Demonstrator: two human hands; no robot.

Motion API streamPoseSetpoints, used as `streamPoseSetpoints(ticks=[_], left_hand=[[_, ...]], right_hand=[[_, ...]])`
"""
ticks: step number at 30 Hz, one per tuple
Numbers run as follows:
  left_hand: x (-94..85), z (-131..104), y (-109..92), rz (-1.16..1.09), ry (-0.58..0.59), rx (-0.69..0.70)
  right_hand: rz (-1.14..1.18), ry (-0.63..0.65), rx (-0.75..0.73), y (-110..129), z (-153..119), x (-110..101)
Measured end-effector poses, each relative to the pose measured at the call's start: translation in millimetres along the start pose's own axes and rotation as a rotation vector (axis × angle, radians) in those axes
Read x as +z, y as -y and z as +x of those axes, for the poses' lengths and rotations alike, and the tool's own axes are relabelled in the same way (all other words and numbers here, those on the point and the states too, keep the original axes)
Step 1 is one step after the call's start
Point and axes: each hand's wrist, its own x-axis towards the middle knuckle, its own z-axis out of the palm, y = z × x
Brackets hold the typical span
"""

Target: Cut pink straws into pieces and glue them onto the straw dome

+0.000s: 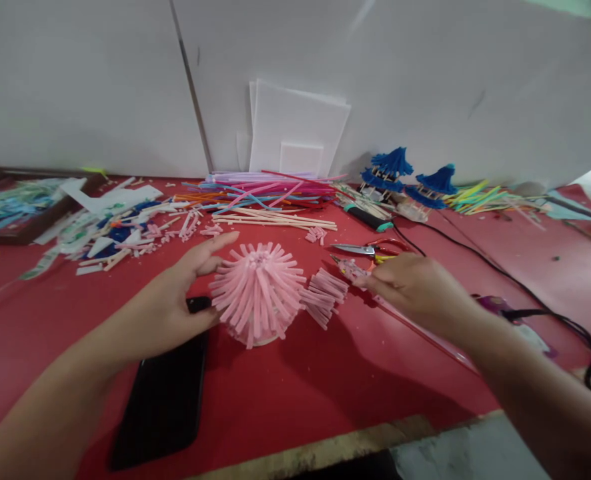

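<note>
A round, fringed roof of pink pipe-cleaner pieces [258, 287] stands on the red table over a pale base, mostly hidden under the fringe. At its left side, my left hand [188, 293] curves in, with the thumb and a finger against the fringe and the index finger stretched out above. My right hand [415, 287] is closed around a pink patterned thing with a dark pointed tip [353, 272]; its kind is unclear. Just left of that tip lies a row of short pink pipe-cleaner pieces [323, 297], beside the roof. Scissors [355, 249] rest behind my right fingers.
A black phone [160, 407] lies under my left wrist. Behind are coloured pipe cleaners [275, 190], scraps [120, 230], a green-and-black handle [368, 217] and blue-roofed models [388, 167]. A black cable [500, 273] crosses the right side. White sheets [300, 120] lean on the wall.
</note>
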Motion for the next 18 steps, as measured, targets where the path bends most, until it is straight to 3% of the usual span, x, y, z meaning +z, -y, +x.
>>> streamPoseSetpoints(ticks=[4,10,14,16,18], left_hand=[[-13.8,-13,-7,0.212,0.095,0.004],[-40.1,-17,-11,0.363,0.078,-0.009],[-52.1,11,-27,0.162,-0.082,0.003],[-53.7,29,-43,-0.017,-0.227,0.024],[-53.0,46,-59,-0.138,-0.296,0.072]], right_hand=[[0.072,0.096,-0.019,33,17,26],[0.259,0.247,0.003,46,26,47],[0.378,0.284,0.092,52,29,48],[0.398,0.289,0.124,55,31,48],[0.41,0.296,0.141,56,33,48]])
